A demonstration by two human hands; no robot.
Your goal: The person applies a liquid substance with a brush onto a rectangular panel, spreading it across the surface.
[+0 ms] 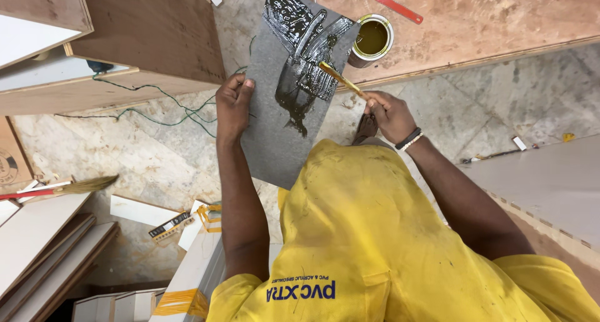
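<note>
Sheet [281,128] is steadied by left hand [232,106], fingers clamped on its edge, so right hand [389,112], fingers pinching brush [340,79], spreads glue.

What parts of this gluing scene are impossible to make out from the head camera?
- Grey sheet: its lower end is hidden behind the yellow shirt.
- Brush: its handle end disappears inside the right hand.
- Glue tin: how full it is cannot be told; the sheet hides part of its side.
- Left hand: its fingertips curl behind the sheet's edge.
- Red ruler: cut off by the top edge.
</note>
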